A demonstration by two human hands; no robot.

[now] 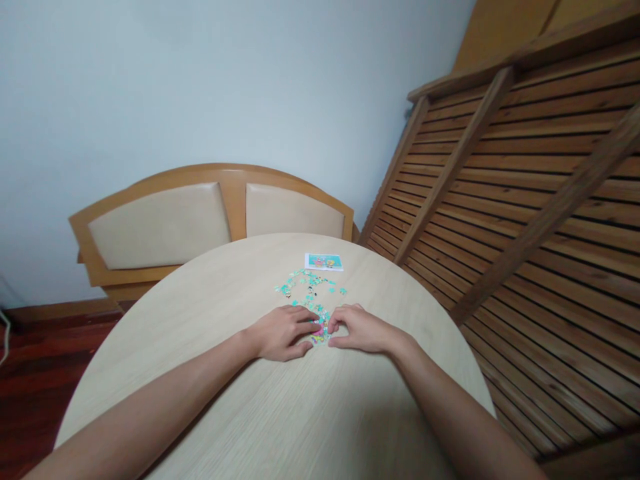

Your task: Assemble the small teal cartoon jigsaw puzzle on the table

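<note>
My left hand [286, 332] rests palm down on the table, fingers spread, with the fingertips on the left side of a small cluster of jigsaw puzzle pieces [319, 329]. These are turquoise with pink and yellow parts, and the fingers partly cover them. Along the cluster's right side is my right hand [361, 329], its fingers bent and its thumb apart from them, with no piece visible between. Loose turquoise puzzle pieces [306, 280] lie scattered just beyond both hands. Farther back lies a flat picture card [324, 262] showing cartoon figures on turquoise.
The round, pale wooden table [240, 413] carries everything. Behind its far edge stands a wooden headboard [233, 200] with cream padded panels against a white wall. A slatted wooden panel [500, 200] leans close along the right side. Dark red flooring [40, 380] shows at left.
</note>
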